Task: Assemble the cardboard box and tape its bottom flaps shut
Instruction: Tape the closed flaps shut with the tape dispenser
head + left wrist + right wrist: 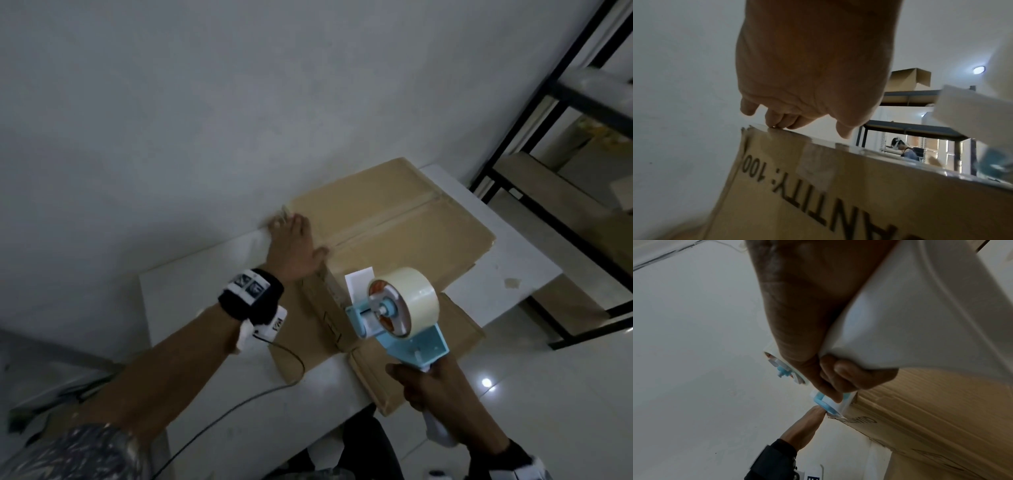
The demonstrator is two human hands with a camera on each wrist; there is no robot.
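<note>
A brown cardboard box (404,219) stands upside down on a white table (191,294), its closed flaps facing up with a strip of clear tape along the middle seam (387,219). My left hand (291,246) lies flat on the box's near left corner, fingers straight; from the left wrist view the fingertips (777,123) press on the taped top edge of the box (818,186). My right hand (428,383) grips the white handle of a blue tape dispenser (404,325) with a clear tape roll (411,298), held against the box's near side. The right wrist view shows the fingers (838,378) curled round the handle.
The box's lower flaps (411,370) splay out over the table's front edge. A grey cable (219,414) runs across the table from my left wrist. The wall (205,120) is right behind the box. A black metal shelf rack (555,144) with boxes stands at the right.
</note>
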